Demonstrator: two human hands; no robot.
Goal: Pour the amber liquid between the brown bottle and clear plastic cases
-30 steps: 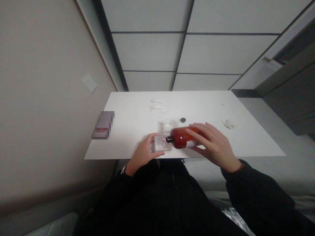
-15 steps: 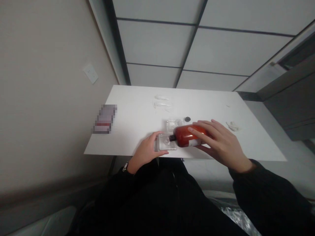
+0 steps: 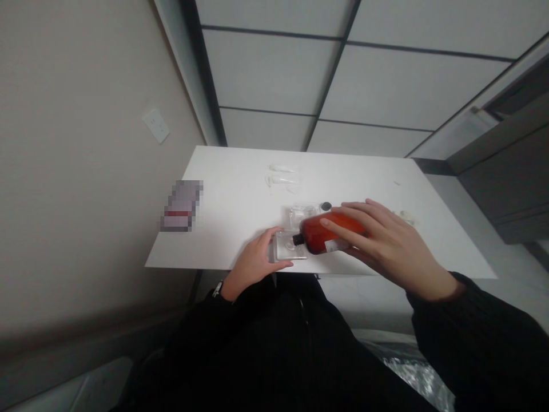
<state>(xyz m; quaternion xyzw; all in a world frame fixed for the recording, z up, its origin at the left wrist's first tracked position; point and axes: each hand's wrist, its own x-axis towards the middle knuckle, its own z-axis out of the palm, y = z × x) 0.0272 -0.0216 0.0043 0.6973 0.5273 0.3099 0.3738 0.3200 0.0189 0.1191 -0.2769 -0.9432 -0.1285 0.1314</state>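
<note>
On the near edge of the white table, my left hand [image 3: 254, 258] holds a clear, square-looking container [image 3: 283, 252] between thumb and fingers. Above and right of it, my right hand [image 3: 388, 243] is wrapped round a red-brown bottle [image 3: 315, 233] with a black neck and a white label. The bottle lies tilted nearly level, its mouth pointing left over the middle of the container. Whether the mouth touches it or liquid flows, I cannot tell. Just behind is a second clear container [image 3: 300, 215], partly covered by the bottle. A dark round cap [image 3: 326, 206] lies beside that one.
Several clear, slender pieces [image 3: 283, 175] lie at the back of the white table [image 3: 231, 200]. A small pale crumpled thing [image 3: 407, 217] rests at the right, partly behind my right hand. A blurred-out flat item [image 3: 182, 206] lies at the left edge, near the wall.
The bottle's base has tipped up slightly, and my right hand and forearm have swung a little. My left hand and the container keep their place; the whole view has shifted slightly.
</note>
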